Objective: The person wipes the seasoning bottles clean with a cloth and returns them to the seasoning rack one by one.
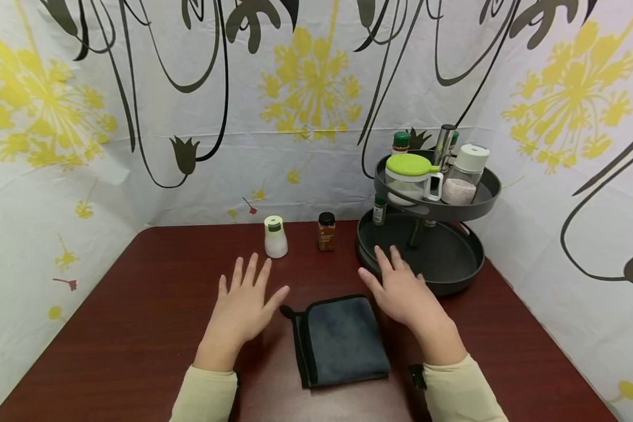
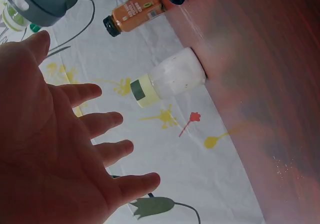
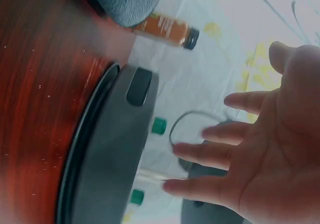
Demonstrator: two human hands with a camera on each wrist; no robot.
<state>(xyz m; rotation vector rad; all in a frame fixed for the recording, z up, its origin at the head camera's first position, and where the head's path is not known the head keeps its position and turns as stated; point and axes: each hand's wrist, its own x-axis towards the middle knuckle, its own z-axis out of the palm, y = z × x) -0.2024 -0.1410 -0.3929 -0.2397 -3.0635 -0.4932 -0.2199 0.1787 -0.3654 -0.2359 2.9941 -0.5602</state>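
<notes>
Using the two-tier rack (image 1: 443, 252) as reference. Grey-blue cloth (image 1: 345, 340) lies flat on the counter (image 1: 111, 328), left of the rack and nearer the person — folded to a rough square, soft short nap, black trim on the edges. Trimmed layers stack down the side farthest from the rack; the top fold has a rounded corner there, with a small dark tab poking out past it.

Hands: both spread, palms down, fingers apart. Left hand (image 1: 242, 308) is farther left of the rack than the cloth, thumb near that tab. Right hand (image 1: 405, 293) is just in front of the rack's lower tray.

Left of the rack, toward the back: brown bottle (image 1: 326, 234), black cap, upright; farther left, white shaker (image 1: 276, 243), pale yellow-green cap, upright. Rack's upper tier carries a lime-lidded jar (image 1: 408, 167) with handle — plus a white-capped jar (image 1: 465, 176), contents pinkish white.
</notes>
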